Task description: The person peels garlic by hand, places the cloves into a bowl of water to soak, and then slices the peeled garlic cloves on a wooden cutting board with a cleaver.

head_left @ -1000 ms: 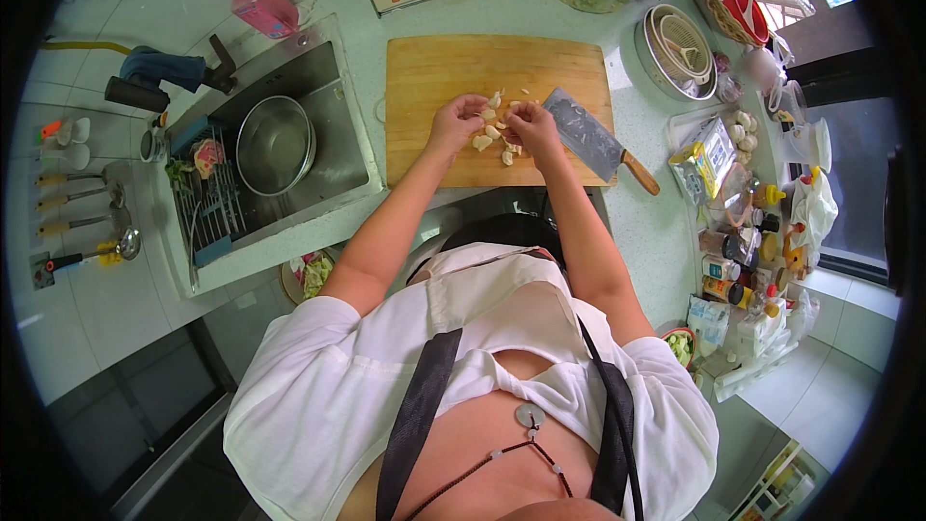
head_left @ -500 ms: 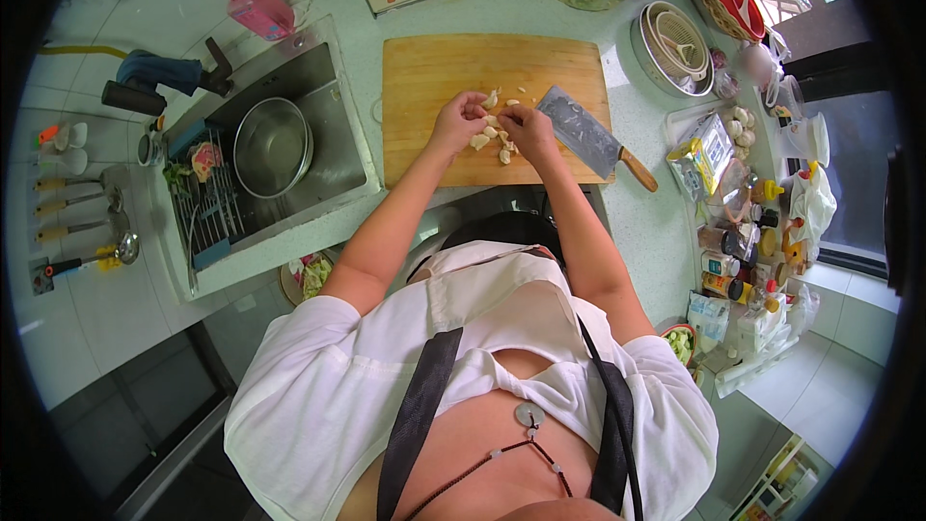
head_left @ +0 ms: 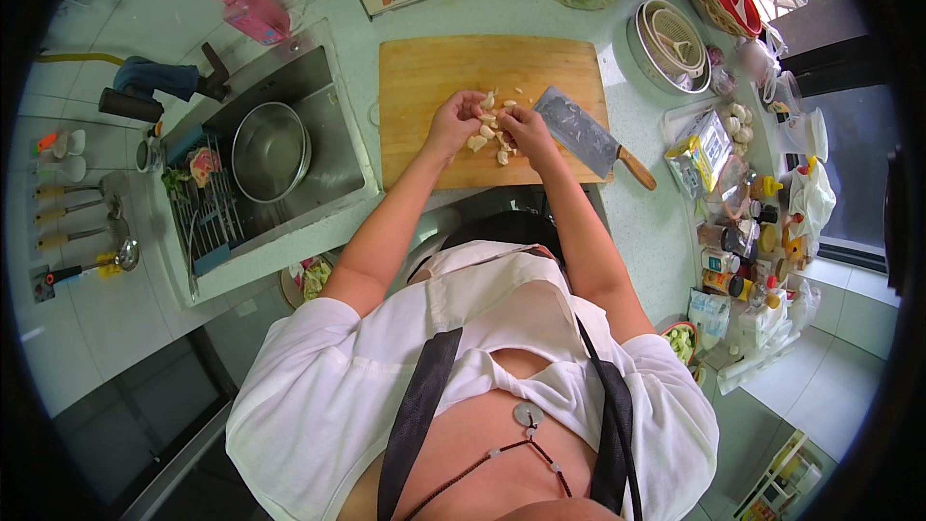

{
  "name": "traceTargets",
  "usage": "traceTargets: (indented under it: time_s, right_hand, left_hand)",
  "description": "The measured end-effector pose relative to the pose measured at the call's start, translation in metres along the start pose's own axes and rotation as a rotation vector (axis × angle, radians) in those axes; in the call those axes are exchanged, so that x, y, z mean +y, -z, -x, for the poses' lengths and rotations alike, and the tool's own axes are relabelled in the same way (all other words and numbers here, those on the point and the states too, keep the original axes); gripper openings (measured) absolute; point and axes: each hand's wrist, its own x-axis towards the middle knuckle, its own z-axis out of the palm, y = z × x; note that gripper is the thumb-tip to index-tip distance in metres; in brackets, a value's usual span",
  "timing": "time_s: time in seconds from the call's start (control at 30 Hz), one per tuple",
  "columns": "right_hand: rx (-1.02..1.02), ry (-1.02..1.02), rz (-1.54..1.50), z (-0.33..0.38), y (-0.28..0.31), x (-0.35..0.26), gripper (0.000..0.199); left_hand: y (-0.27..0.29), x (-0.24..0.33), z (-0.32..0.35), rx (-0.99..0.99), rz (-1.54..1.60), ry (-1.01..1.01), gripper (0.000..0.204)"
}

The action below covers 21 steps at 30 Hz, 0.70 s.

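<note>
On a wooden cutting board (head_left: 434, 68) lie several pale garlic cloves (head_left: 479, 142) and bits of skin. My left hand (head_left: 453, 123) and my right hand (head_left: 524, 127) meet over them, fingers pinched together on one clove between both hands. A cleaver (head_left: 579, 132) with a wooden handle rests flat on the board's right side, just beside my right hand.
A sink (head_left: 289, 150) with a steel bowl (head_left: 270, 150) and a rack is to the left. A pink bottle (head_left: 253, 12) stands behind it. A round strainer (head_left: 670, 43) sits at the back right. Jars and packets (head_left: 743, 232) crowd the right counter. Ladles (head_left: 82, 203) hang at the left.
Both hands have stayed over the cloves with only small finger movements. The cleaver and board have not moved.
</note>
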Motion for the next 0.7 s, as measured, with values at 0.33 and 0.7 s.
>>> traceTargets:
  time_s: [0.33,0.7]
  right_hand:
    - [0.063,-0.041,-0.064,-0.002,0.005,0.007,0.016]
    - [0.183,0.170,0.483,-0.012,-0.006,-0.001,0.020]
  left_hand:
    - [0.014,-0.020,-0.002,0.068,-0.391,-0.166,0.028]
    - [0.006,-0.014,0.011,0.194,-0.819,-0.281,0.025]
